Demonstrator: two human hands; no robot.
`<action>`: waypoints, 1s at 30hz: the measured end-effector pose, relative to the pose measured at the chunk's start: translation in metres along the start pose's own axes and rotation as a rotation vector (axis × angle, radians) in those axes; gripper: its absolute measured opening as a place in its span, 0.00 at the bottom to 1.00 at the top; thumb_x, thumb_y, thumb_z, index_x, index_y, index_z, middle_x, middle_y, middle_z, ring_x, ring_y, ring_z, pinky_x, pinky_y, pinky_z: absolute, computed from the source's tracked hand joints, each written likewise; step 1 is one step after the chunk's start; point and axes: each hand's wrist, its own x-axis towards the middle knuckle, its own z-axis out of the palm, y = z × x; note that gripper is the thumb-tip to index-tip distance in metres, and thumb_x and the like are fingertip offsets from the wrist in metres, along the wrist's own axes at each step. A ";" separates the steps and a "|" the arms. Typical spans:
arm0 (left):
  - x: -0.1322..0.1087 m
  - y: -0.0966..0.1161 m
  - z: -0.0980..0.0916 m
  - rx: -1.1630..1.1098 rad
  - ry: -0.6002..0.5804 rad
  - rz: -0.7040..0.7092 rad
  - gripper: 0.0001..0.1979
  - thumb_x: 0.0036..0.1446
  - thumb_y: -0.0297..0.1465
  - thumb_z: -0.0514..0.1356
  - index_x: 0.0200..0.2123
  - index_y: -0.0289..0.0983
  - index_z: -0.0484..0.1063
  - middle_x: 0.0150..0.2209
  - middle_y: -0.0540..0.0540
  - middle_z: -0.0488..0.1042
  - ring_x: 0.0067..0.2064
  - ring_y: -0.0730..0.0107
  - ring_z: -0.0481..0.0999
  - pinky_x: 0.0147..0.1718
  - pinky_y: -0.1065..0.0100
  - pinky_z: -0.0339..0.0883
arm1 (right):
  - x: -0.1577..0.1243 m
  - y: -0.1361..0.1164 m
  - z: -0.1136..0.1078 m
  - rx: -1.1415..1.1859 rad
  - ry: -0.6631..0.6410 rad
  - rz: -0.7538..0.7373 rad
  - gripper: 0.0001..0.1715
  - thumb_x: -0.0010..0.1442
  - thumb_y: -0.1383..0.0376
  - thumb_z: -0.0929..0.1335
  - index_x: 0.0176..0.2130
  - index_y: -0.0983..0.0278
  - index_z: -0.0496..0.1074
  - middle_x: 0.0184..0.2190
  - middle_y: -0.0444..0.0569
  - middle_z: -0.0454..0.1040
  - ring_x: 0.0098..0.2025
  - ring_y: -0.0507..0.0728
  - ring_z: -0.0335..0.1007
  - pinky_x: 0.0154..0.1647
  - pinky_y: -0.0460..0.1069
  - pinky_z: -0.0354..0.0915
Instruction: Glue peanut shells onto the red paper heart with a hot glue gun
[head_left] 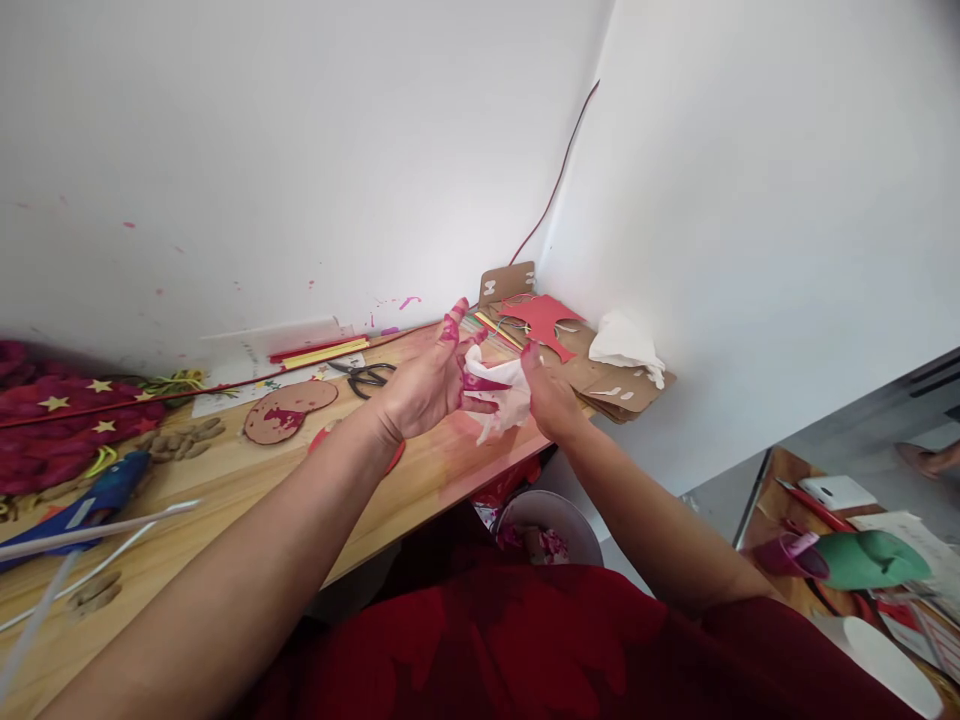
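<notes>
My left hand [431, 380] is held palm up over the desk, fingers apart, with magenta stains on the thumb, fingers and palm. A crumpled white tissue [514, 405], marked with some pink, lies against its fingers. My right hand [553, 400] grips that tissue, the thumb on top and the other fingers mostly hidden. Below and left of my left hand is a round red piece [394, 458], partly covered by the wrist. Black-handled scissors [364, 378] and a paint-spotted cardboard cutout [289, 412] rest to the left.
Cardboard sheets [637, 390] bear a red paper cutout [544, 318] and another tissue [624, 342] in the corner. A blue glue gun [112, 495], peanuts [184, 440] and a red star-covered craft [67, 410] occupy the left. A waste bin [589, 525] stands below the desk edge.
</notes>
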 end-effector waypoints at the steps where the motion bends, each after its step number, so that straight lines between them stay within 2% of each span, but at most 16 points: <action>1: -0.001 0.000 0.001 -0.015 -0.022 -0.009 0.29 0.61 0.55 0.58 0.64 0.56 0.63 0.62 0.38 0.67 0.49 0.54 0.79 0.39 0.54 0.76 | 0.002 0.002 0.001 -0.037 0.012 0.013 0.39 0.72 0.43 0.51 0.43 0.59 0.81 0.36 0.52 0.81 0.47 0.65 0.77 0.52 0.58 0.72; 2: -0.001 0.000 0.002 -0.032 -0.039 -0.012 0.29 0.62 0.54 0.57 0.64 0.56 0.63 0.62 0.38 0.67 0.49 0.54 0.79 0.39 0.54 0.76 | 0.003 0.003 0.003 -0.092 0.006 -0.014 0.36 0.72 0.44 0.53 0.44 0.58 0.81 0.37 0.51 0.81 0.47 0.64 0.77 0.52 0.58 0.72; 5: -0.002 0.000 0.003 -0.071 -0.046 -0.009 0.29 0.63 0.53 0.57 0.64 0.55 0.62 0.61 0.38 0.68 0.49 0.53 0.79 0.38 0.53 0.76 | 0.005 0.008 0.007 -0.310 -0.058 -0.233 0.26 0.71 0.49 0.59 0.49 0.59 0.78 0.46 0.53 0.81 0.52 0.65 0.74 0.55 0.58 0.68; 7: -0.003 0.000 0.002 -0.065 -0.049 -0.029 0.30 0.63 0.53 0.57 0.65 0.55 0.61 0.61 0.37 0.68 0.50 0.51 0.79 0.38 0.52 0.76 | 0.006 0.009 0.005 -0.436 -0.096 -0.340 0.25 0.70 0.51 0.60 0.50 0.62 0.77 0.49 0.58 0.79 0.53 0.66 0.73 0.56 0.59 0.66; 9: -0.005 -0.003 0.001 -0.014 -0.083 -0.053 0.32 0.62 0.53 0.58 0.67 0.56 0.60 0.63 0.36 0.68 0.51 0.50 0.79 0.39 0.51 0.76 | 0.005 0.008 0.001 -0.481 -0.162 -0.379 0.25 0.71 0.53 0.58 0.46 0.64 0.77 0.44 0.58 0.80 0.48 0.64 0.74 0.52 0.57 0.66; 12: -0.007 -0.007 -0.001 0.122 -0.196 -0.070 0.37 0.60 0.52 0.61 0.70 0.58 0.54 0.67 0.36 0.64 0.52 0.48 0.78 0.42 0.48 0.76 | 0.004 0.003 -0.008 -0.435 -0.280 -0.424 0.28 0.74 0.53 0.54 0.37 0.63 0.74 0.36 0.54 0.80 0.39 0.59 0.74 0.45 0.53 0.66; 15: -0.011 -0.003 -0.011 0.267 -0.272 -0.054 0.40 0.62 0.52 0.60 0.72 0.60 0.46 0.71 0.37 0.59 0.55 0.48 0.77 0.43 0.49 0.76 | 0.000 0.006 -0.027 -0.463 -0.321 -0.448 0.30 0.75 0.51 0.54 0.36 0.64 0.74 0.36 0.54 0.80 0.38 0.58 0.73 0.42 0.51 0.65; 17: -0.016 0.005 -0.024 0.324 -0.219 0.002 0.41 0.62 0.51 0.60 0.73 0.59 0.44 0.70 0.38 0.61 0.54 0.47 0.78 0.42 0.51 0.77 | -0.006 0.019 -0.047 -0.582 -0.256 -0.370 0.31 0.74 0.50 0.54 0.37 0.64 0.75 0.34 0.55 0.80 0.36 0.59 0.74 0.41 0.52 0.66; 19: -0.023 0.012 -0.041 0.312 -0.089 0.090 0.43 0.61 0.50 0.61 0.73 0.57 0.44 0.69 0.40 0.64 0.54 0.48 0.79 0.44 0.53 0.76 | -0.015 0.042 -0.070 -0.720 -0.052 -0.222 0.34 0.74 0.49 0.53 0.38 0.65 0.76 0.34 0.57 0.80 0.37 0.61 0.75 0.41 0.53 0.67; 20: -0.027 0.014 -0.050 0.320 -0.017 0.121 0.43 0.60 0.50 0.62 0.73 0.55 0.46 0.67 0.40 0.67 0.54 0.50 0.79 0.45 0.55 0.76 | -0.020 0.056 -0.080 -0.749 0.057 -0.164 0.33 0.73 0.48 0.54 0.43 0.65 0.77 0.39 0.59 0.81 0.42 0.63 0.76 0.45 0.55 0.68; 22: -0.036 0.011 -0.067 0.345 0.085 0.067 0.44 0.58 0.53 0.64 0.71 0.46 0.54 0.61 0.37 0.73 0.52 0.50 0.80 0.45 0.56 0.76 | -0.033 0.085 -0.090 -0.735 0.233 -0.091 0.34 0.71 0.45 0.56 0.51 0.66 0.76 0.48 0.62 0.80 0.51 0.66 0.76 0.53 0.58 0.68; 24: -0.044 0.001 -0.080 0.364 0.170 0.005 0.44 0.54 0.55 0.65 0.67 0.38 0.62 0.55 0.35 0.77 0.50 0.51 0.81 0.44 0.58 0.76 | -0.045 0.112 -0.084 -0.661 0.314 0.003 0.36 0.71 0.45 0.55 0.53 0.67 0.76 0.51 0.63 0.79 0.54 0.66 0.75 0.56 0.60 0.69; 27: -0.054 -0.014 -0.092 0.386 0.275 0.004 0.40 0.54 0.54 0.66 0.62 0.37 0.68 0.54 0.36 0.78 0.49 0.57 0.80 0.42 0.62 0.77 | -0.059 0.138 -0.048 -0.636 0.322 0.063 0.37 0.73 0.49 0.52 0.55 0.67 0.76 0.52 0.61 0.80 0.55 0.65 0.76 0.61 0.63 0.67; 28: -0.058 -0.017 -0.095 0.398 0.291 0.015 0.38 0.54 0.54 0.66 0.62 0.38 0.69 0.55 0.37 0.78 0.49 0.59 0.80 0.43 0.62 0.77 | -0.063 0.140 -0.032 -0.637 0.316 0.064 0.35 0.73 0.51 0.52 0.56 0.67 0.75 0.54 0.60 0.79 0.58 0.64 0.74 0.66 0.63 0.62; 30: -0.063 -0.021 -0.100 0.425 0.295 0.030 0.36 0.56 0.53 0.65 0.60 0.38 0.70 0.55 0.37 0.78 0.48 0.62 0.80 0.44 0.63 0.76 | -0.070 0.137 0.001 -0.646 0.285 0.045 0.31 0.74 0.55 0.54 0.60 0.65 0.73 0.60 0.56 0.75 0.68 0.62 0.64 0.73 0.63 0.50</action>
